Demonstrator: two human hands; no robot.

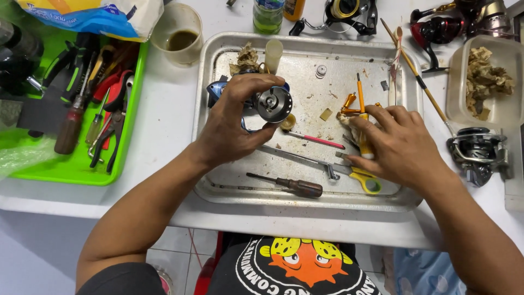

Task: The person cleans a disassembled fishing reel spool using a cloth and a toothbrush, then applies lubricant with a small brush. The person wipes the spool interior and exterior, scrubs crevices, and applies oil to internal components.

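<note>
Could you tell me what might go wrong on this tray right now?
Small loose parts on the tray could be knocked off or lost. The right hand lies over the scissors and could get nicked. The left hand holds the reel one-handed; it could slip.

My left hand [232,128] and right hand [401,145] are bare, no gloves, rings or watch, forearms uncovered to the elbow, and I wear a black T-shirt [295,270] printed with an orange-and-yellow spotted cartoon fish inside white ring lettering.
</note>
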